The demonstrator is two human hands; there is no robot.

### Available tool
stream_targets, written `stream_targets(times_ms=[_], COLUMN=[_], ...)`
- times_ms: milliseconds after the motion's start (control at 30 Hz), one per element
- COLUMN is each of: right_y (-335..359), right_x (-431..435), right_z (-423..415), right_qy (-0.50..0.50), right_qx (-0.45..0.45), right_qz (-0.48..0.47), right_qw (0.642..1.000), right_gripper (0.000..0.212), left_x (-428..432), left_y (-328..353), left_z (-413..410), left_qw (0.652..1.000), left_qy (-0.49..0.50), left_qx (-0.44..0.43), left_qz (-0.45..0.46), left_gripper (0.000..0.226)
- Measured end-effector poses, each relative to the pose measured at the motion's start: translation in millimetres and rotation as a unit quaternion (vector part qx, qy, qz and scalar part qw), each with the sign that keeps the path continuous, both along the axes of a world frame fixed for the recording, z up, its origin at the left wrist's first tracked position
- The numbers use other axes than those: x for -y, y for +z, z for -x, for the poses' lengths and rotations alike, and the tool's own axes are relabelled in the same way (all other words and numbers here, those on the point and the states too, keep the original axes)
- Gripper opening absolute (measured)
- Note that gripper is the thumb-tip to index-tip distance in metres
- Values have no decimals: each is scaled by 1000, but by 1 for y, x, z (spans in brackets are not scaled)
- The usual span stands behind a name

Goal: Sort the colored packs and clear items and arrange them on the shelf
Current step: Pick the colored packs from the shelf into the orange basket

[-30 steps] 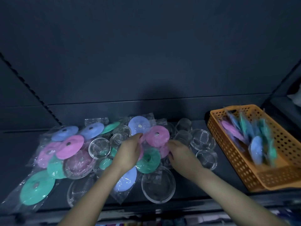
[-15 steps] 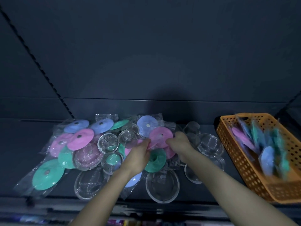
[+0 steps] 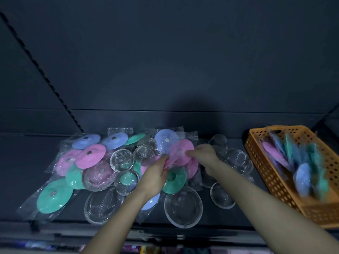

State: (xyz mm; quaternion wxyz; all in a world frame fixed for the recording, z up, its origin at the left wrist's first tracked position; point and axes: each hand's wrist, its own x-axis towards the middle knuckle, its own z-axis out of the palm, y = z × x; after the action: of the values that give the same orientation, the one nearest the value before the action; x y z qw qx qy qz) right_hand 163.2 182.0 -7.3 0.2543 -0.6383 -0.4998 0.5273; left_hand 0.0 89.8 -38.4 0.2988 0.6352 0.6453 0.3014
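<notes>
**Pink pack** [image 3: 180,152], centre of frame, is held at a tilt above the mixed heap [image 3: 90,156] on the shelf [image 3: 22,173]. Its wrapper appears to run from lower left to upper right between the two hands. The left hand [image 3: 156,177] pinches the lower-left edge with curled fingers. The right hand [image 3: 205,155] has thumb and fingers closed on the right rim. Blur leaves it unclear whether the left fingers also catch a second pink pack beneath. Clear mesh cups [image 3: 122,160] lie on either side of the hands. The orange basket [image 3: 256,153], holding upright colored packs [image 3: 302,178], stands at right of frame, nearer the right hand, which would probably make any transfer there.
</notes>
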Motion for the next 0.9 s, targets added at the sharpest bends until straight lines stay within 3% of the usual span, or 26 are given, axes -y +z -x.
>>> stream_targets(times_ms=[67, 200, 300, 367, 433, 500, 767, 900], right_y=[-1, -4, -2, 0, 2, 5, 22, 30], right_x=[3, 5, 4, 4, 6, 7, -1, 2], right_z=[3, 8, 7, 7, 7, 6, -14, -29], right_qy=[23, 53, 8, -26, -42, -53, -93, -108], right_qx=[13, 26, -3, -38, -60, -86, -114, -115], right_qz=[-30, -60, -58, -40, -26, -20, -66, -105], right_qw=[999, 996, 998, 998, 997, 995, 987, 982], right_gripper=[12, 17, 10, 11, 4, 5, 20, 11], left_x=[1, 4, 6, 6, 6, 5, -4, -6], left_y=[2, 7, 10, 10, 10, 9, 15, 19], left_z=[-2, -8, -16, -21, -27, -31, -34, -29], left_qw=[1000, 1000, 999, 999, 995, 992, 998, 997], left_qy=[2, 11, 14, 35, 52, 48, 36, 71], left_qx=[0, 8, 25, 7, -35, -58, 4, -5], left_qz=[-6, -22, -28, 9, 79, 105, 54, -11], left_gripper=[37, 34, 32, 63, 109, 127, 90, 62])
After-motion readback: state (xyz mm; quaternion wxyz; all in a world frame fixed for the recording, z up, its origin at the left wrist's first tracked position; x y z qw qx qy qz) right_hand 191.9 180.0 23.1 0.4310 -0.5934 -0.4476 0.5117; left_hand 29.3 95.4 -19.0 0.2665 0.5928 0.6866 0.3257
